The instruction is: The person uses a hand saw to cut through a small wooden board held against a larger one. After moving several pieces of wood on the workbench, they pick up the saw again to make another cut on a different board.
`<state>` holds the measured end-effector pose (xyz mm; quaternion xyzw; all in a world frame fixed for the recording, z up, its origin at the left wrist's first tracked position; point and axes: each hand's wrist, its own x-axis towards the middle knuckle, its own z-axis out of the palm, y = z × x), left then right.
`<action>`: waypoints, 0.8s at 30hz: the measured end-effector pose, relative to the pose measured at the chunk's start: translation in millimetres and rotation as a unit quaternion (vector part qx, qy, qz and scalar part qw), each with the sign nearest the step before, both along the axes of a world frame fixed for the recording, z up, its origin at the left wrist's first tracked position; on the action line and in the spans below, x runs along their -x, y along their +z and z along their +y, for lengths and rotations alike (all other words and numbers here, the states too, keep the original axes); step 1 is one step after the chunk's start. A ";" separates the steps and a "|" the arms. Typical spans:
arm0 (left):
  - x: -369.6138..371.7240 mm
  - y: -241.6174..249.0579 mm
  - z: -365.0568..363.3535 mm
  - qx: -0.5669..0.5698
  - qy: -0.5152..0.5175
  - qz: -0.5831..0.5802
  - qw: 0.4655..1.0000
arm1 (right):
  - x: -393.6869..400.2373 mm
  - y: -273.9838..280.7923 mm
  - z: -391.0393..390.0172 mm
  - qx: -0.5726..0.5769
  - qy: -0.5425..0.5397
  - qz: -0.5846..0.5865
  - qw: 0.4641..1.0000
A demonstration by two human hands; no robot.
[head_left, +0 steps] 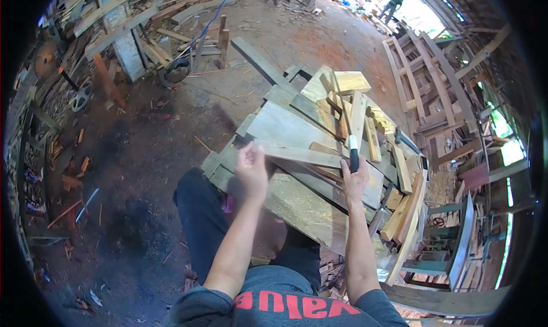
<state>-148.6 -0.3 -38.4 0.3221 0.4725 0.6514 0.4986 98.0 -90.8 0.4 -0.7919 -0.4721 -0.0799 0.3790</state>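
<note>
A narrow wooden strip (302, 154) spans the space between my two hands, lying crosswise above the workbench (297, 198). My left hand (252, 170) is closed at the strip's left end, fingers curled. At its right end is my right hand (355, 181), closed round a tool with a dark handle and a pale section (354, 156); I cannot tell its exact kind. A wide grey board (288, 124) lies on the bench just beyond the strip. Sawdust covers part of the bench surface nearest me.
Cut wooden blocks (349, 83) and several offcuts (402, 170) are piled on the bench's far and right sides. A wooden frame (419, 79) leans at the right. Scrap wood and a blue cable (214, 19) lie at upper left. Another person (391, 7) bends far off.
</note>
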 end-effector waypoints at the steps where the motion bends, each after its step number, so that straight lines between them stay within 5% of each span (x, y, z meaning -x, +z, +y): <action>1: 2.2 4.8 -0.3 -0.003 -0.001 -0.005 1.000 | -3.1 -6.2 1.2 -0.032 0.007 -0.069 0.997; 3: 2.7 3.2 2.0 0.001 -0.004 0.014 1.000 | -5.9 -8.9 -0.9 -0.064 0.006 -0.140 0.988; 5: -0.3 1.0 3.1 -0.011 -0.006 0.005 1.000 | -0.7 -6.1 -3.1 0.019 -0.009 0.009 1.000; 14: -4.7 1.3 0.9 -0.020 0.015 0.038 0.999 | 2.2 2.5 -3.5 0.008 0.012 0.067 0.998; 24: -8.2 -2.2 0.8 -0.033 0.024 0.012 0.999 | -3.0 -2.4 -3.1 -0.037 0.038 -0.029 0.998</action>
